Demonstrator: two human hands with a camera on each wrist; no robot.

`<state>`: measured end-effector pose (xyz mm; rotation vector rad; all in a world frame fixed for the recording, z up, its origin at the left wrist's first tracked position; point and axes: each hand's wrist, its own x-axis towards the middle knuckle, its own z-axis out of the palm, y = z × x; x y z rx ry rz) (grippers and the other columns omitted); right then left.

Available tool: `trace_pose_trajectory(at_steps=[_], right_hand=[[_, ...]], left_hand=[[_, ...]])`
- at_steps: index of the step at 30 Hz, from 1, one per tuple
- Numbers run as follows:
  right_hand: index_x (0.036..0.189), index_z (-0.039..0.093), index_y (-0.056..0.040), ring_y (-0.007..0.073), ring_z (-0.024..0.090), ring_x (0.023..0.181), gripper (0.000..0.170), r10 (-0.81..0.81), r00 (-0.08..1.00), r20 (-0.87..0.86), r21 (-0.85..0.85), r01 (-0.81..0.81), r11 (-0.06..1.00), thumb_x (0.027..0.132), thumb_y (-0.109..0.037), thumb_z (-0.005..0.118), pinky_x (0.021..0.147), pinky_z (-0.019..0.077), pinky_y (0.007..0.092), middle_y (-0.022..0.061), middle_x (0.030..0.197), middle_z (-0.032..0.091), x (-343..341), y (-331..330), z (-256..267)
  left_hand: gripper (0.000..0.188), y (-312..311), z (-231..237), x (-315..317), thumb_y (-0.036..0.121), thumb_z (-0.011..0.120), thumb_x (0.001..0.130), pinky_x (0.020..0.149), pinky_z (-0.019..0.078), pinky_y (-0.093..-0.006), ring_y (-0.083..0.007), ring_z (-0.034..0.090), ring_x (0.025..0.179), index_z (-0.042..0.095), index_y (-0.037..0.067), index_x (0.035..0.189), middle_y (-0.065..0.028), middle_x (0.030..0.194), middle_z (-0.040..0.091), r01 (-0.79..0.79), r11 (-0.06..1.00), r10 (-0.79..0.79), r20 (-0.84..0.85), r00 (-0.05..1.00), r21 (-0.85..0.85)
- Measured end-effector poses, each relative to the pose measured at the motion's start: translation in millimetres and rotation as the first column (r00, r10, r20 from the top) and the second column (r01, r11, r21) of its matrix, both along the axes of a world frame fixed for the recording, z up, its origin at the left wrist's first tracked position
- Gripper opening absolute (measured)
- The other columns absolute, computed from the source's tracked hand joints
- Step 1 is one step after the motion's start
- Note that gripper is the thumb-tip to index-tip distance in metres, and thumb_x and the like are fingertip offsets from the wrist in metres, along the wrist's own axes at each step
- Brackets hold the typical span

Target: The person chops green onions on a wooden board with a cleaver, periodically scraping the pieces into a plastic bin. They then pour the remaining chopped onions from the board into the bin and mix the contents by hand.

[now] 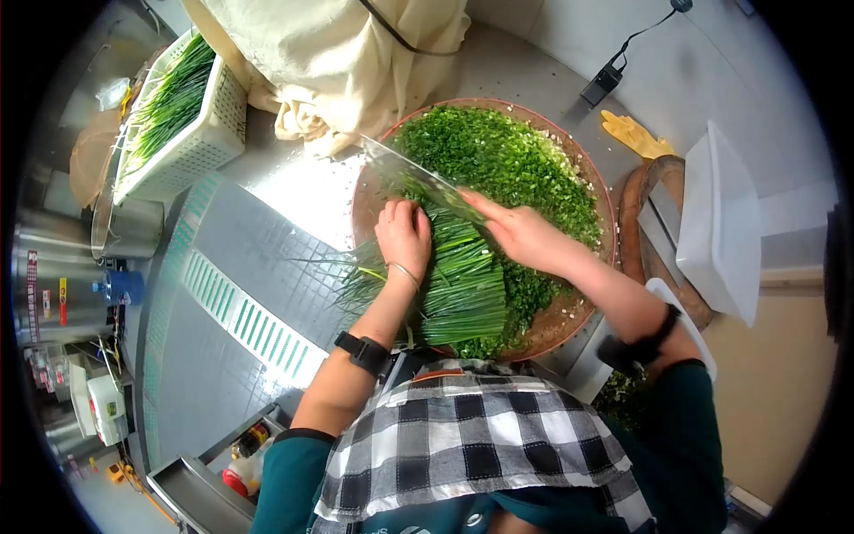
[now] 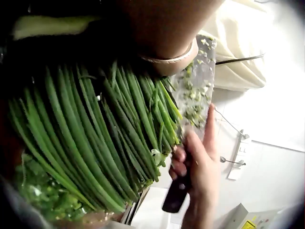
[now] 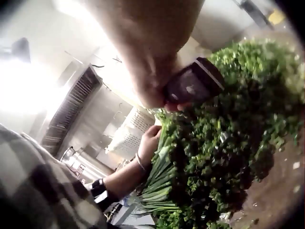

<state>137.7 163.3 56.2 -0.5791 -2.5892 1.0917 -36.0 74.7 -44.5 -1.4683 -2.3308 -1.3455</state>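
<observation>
Long stalks [image 1: 458, 294] are lying on the front left of the round board [image 1: 553, 331], chopped greens [image 1: 498, 147] spreading behind and to their right. The left hand [image 1: 403, 233] is resting on the stalks; from the right hand [image 1: 525, 233], a knife [image 1: 425, 181] is pointing left, behind it. Left of the board, beyond a gap, a basket [image 1: 191, 160] is standing; behind, a cloth [image 1: 338, 62]; at right, a glove [image 1: 636, 135] and tub [image 1: 716, 214].
</observation>
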Motion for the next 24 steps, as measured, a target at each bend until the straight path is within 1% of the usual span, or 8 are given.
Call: trace_pose_trajectory(at_steps=[6, 8, 10, 11, 15, 17, 20, 24], right_hand=[[0.137, 0.035, -0.0195, 0.0404, 0.06, 0.069, 0.054, -0.063, 0.975, 0.214, 0.022, 0.06, 0.998, 0.086, -0.008, 0.048, 0.063, 0.0493, 0.0463, 0.0251, 0.091, 0.06, -23, 6, 7], [0.137, 0.037, -0.02, 0.039, 0.061, 0.067, 0.053, -0.061, 0.997, 0.037, 0.052, 0.059, 0.997, 0.086, -0.007, 0.047, 0.062, 0.0493, 0.0448, 0.0249, 0.087, 0.06, -9, 2, 11], [0.139, 0.034, -0.0184, 0.031, 0.061, 0.063, 0.055, -0.044, 0.967, 0.252, -0.05, 0.059, 0.997, 0.088, -0.004, 0.047, 0.062, 0.0489, 0.0392, 0.0181, 0.106, 0.061, 7, 1, 44], [0.138, 0.035, -0.0173, 0.0302, 0.061, 0.062, 0.054, 0.004, 0.988, 0.157, 0.042, -0.011, 0.999, 0.087, -0.004, 0.047, 0.062, 0.049, 0.039, 0.0158, 0.108, 0.062, 17, 6, 33], [0.137, 0.037, -0.0184, 0.032, 0.061, 0.062, 0.054, 0.064, 0.95, 0.304, -0.028, -0.059, 0.998, 0.087, -0.004, 0.047, 0.062, 0.0488, 0.0401, 0.0171, 0.106, 0.061, 7, 9, 21], [0.137, 0.037, -0.0201, 0.0336, 0.059, 0.058, 0.054, 0.027, 0.998, 0.06, 0.02, -0.028, 0.999, 0.087, -0.004, 0.048, 0.06, 0.0483, 0.0406, 0.0191, 0.1, 0.062, -19, 9, -8], [0.137, 0.036, -0.0236, 0.0401, 0.06, 0.066, 0.057, -0.01, 0.999, 0.051, 0.115, 0.004, 0.993, 0.084, -0.006, 0.05, 0.06, 0.0503, 0.044, 0.0238, 0.084, 0.06, -26, 10, -18], [0.137, 0.036, -0.0198, 0.0348, 0.059, 0.059, 0.054, -0.144, 0.96, 0.241, -0.014, 0.152, 0.988, 0.087, -0.005, 0.049, 0.06, 0.0502, 0.0384, 0.0196, 0.102, 0.062, -8, 5, -1]], left_hand=[[0.011, -2, -3, 0, 0.008, 0.059, 0.077, 0.072, 0.0401, -0.0398, -0.031, 0.052, 0.084, 0.056, 0.007, 0.087, -0.0103, 0.089, 0.055, 0.03, 0.999, -0.031, 0.019, 0.999, 0.027], [0.011, -1, -3, -2, 0.008, 0.059, 0.076, 0.072, 0.0402, -0.0399, -0.0312, 0.052, 0.083, 0.056, 0.006, 0.087, -0.0105, 0.089, 0.055, 0.02, 0.999, -0.021, 0.029, 0.999, 0.034], [0.01, 0, -3, -1, 0.007, 0.059, 0.076, 0.071, 0.0402, -0.0406, -0.0315, 0.051, 0.082, 0.056, 0.006, 0.086, -0.0106, 0.086, 0.055, -0.008, 0.995, 0.008, -0.003, 1.0, 0.103], [0.01, 1, -2, 0, 0.007, 0.059, 0.076, 0.071, 0.0402, -0.0406, -0.0315, 0.051, 0.082, 0.056, 0.006, 0.086, -0.0106, 0.086, 0.055, -0.005, 0.995, 0.005, 0.0, 1.0, 0.102], [0.009, 0, -1, -1, 0.007, 0.058, 0.076, 0.071, 0.0401, -0.0414, -0.0323, 0.051, 0.081, 0.055, 0.006, 0.084, -0.0117, 0.084, 0.054, 0.007, 0.999, -0.007, 0.006, 1.0, 0.052], [0.008, 0, -1, 0, 0.007, 0.058, 0.076, 0.071, 0.0401, -0.0416, -0.0326, 0.051, 0.081, 0.055, 0.006, 0.083, -0.0122, 0.084, 0.054, 0.012, 0.999, -0.013, 0.011, 1.0, 0.039], [0.008, -1, -1, -2, 0.007, 0.058, 0.075, 0.07, 0.0407, -0.0423, -0.0329, 0.051, 0.079, 0.055, 0.006, 0.081, -0.0132, 0.083, 0.054, 0.026, 0.999, -0.026, 0.019, 0.999, 0.042], [0.008, 0, 6, -10, 0.007, 0.059, 0.074, 0.068, 0.042, -0.0428, -0.0333, 0.052, 0.079, 0.055, 0.006, 0.081, -0.0137, 0.083, 0.054, 0.051, 0.998, -0.05, 0.031, 0.998, -0.031]])
